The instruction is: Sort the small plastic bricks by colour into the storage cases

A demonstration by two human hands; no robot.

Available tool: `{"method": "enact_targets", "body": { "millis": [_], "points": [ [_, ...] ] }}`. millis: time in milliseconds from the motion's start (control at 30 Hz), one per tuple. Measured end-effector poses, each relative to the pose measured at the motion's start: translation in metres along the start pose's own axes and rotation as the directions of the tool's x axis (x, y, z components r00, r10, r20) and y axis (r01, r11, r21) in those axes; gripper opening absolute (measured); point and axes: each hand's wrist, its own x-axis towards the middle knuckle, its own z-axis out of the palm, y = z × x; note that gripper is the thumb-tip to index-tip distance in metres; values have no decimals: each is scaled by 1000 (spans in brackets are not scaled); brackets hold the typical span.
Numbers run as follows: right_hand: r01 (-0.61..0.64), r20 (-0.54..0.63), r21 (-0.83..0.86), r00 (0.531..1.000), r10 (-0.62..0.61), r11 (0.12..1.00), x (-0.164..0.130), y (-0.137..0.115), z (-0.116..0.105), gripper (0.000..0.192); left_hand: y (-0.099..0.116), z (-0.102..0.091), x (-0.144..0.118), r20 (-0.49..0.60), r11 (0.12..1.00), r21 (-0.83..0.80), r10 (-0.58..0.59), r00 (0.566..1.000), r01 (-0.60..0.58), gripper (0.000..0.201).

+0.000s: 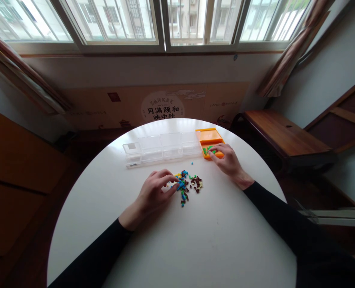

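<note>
A small pile of toy building bricks [182, 185], mostly blue, brown, yellow and green, lies on the white round table [219, 240]. My left hand [156, 187] reaches in from the pile's left side, fingers loosely curved and apart from the thumb, tips at the blue bricks. Over the front right of an orange box [212, 142] is my right hand [228, 161], its thumb and forefinger brought together. Green bricks [206, 150] lie in the box by those fingertips. Whether a brick is between them is too small to tell.
A clear plastic compartment case [162, 148] stretches leftward from the orange box. One blue brick [192, 163] sits apart, behind the pile. Beyond the table are a printed panel [105, 104] and windows; a wooden bench [279, 132] stands at the right.
</note>
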Motion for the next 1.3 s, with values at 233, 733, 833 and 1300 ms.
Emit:
{"method": "enact_targets", "body": {
  "millis": [233,733,833,1300],
  "points": [
    [203,218,209,944,-248,957,-6,-39,-3,8,-1,-3,0,42,999,-10,36,998,-36,6],
    [341,457,358,748,-481,869,-17,-76,3,14,2,-6,-2,140,985,-59,171,975,-164,12],
    [343,452,348,754,-476,873,-17,-75,3,10,2,-6,-2,145,986,-52,167,975,-161,12],
    [336,453,340,760,-466,878,-17,-75,4,4,4,-3,-1,145,983,-25,185,972,-183,11]
  ]
}}
